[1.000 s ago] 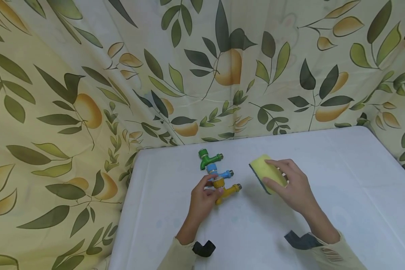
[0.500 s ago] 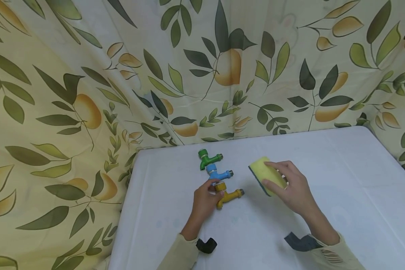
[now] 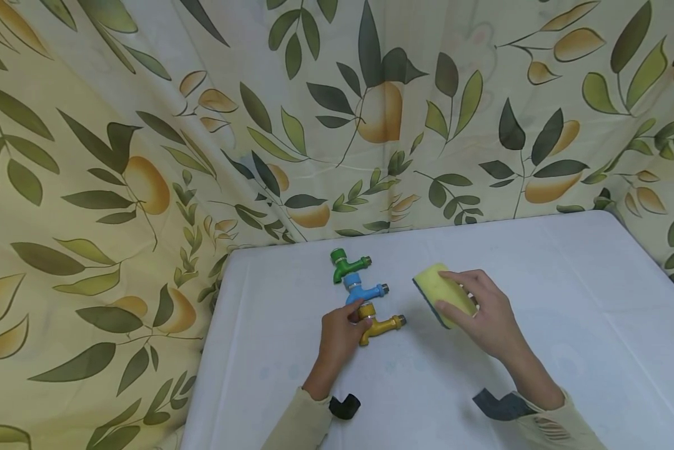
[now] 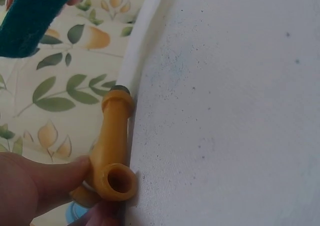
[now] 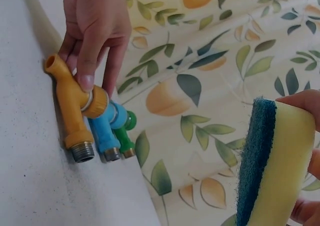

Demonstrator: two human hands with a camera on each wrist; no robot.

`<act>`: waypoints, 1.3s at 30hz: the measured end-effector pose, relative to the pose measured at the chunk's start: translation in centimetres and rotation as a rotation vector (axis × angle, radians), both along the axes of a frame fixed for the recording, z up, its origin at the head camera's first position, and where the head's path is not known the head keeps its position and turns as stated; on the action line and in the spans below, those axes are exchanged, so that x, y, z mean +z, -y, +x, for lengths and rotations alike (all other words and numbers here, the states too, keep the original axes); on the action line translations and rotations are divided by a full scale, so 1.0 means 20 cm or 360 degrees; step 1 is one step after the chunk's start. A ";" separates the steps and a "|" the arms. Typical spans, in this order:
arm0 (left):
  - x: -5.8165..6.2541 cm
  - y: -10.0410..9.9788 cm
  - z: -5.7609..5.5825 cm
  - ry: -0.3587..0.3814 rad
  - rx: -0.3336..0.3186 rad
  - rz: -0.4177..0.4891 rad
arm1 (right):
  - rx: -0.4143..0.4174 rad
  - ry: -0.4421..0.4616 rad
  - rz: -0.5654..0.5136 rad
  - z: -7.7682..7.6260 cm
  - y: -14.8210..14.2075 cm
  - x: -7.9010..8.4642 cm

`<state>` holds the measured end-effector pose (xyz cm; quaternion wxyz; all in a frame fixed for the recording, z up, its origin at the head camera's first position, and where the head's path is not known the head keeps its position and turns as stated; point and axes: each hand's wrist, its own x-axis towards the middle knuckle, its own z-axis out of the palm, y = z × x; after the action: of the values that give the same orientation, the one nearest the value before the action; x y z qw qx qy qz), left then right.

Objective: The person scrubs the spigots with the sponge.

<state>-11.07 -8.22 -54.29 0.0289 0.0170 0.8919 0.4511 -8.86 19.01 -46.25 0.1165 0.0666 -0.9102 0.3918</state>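
Note:
Between thumb and fingers, my left hand (image 3: pixel 341 334) pinches a yellow plastic tap (image 3: pixel 384 325) near its cap. Its threaded metal end points right in the head view; in the left wrist view the tap's (image 4: pixel 117 131) open spout faces the camera. A blue tap (image 3: pixel 366 292) and a green tap (image 3: pixel 348 267) lie just beyond it in a row. My right hand (image 3: pixel 491 322) grips a yellow sponge (image 3: pixel 440 289) with a dark green scouring side, held above the table to the right of the taps. That scouring layer (image 5: pixel 255 161) faces the taps in the right wrist view.
A white-covered table (image 3: pixel 584 312) lies under both hands. Behind it and to the left hangs a curtain (image 3: pixel 230 125) printed with leaves and fruit. A black strap piece (image 3: pixel 345 407) sits at the left wrist, and a dark one (image 3: pixel 502 404) at the right.
My left hand has shifted the yellow tap slightly right and nearer to me, showing more of the blue tap. The right hand with the sponge has dropped a little.

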 end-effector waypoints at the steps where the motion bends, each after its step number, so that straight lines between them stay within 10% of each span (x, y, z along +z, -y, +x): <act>1: 0.00 0.00 0.00 -0.0003 0.0001 -0.0007 | -0.0001 -0.0001 0.0000 0.00 0.00 0.00; 10: 0.07 0.07 -0.06 -0.0117 0.0011 -0.0322 | 0.0006 -0.0010 0.0000 0.00 0.00 -0.01; 19: 0.09 0.19 -0.24 -0.0156 -0.0367 -0.0845 | 0.0006 -0.0002 -0.0005 -0.01 0.00 -0.01; 39: 0.04 0.18 -0.37 -0.0148 -0.0605 -0.0910 | 0.0001 0.0021 -0.0011 -0.01 0.00 -0.02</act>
<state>-18.44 -11.80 -53.56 0.0753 0.1947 0.9634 0.1682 -8.98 19.00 -46.69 0.1107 0.0639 -0.9096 0.3953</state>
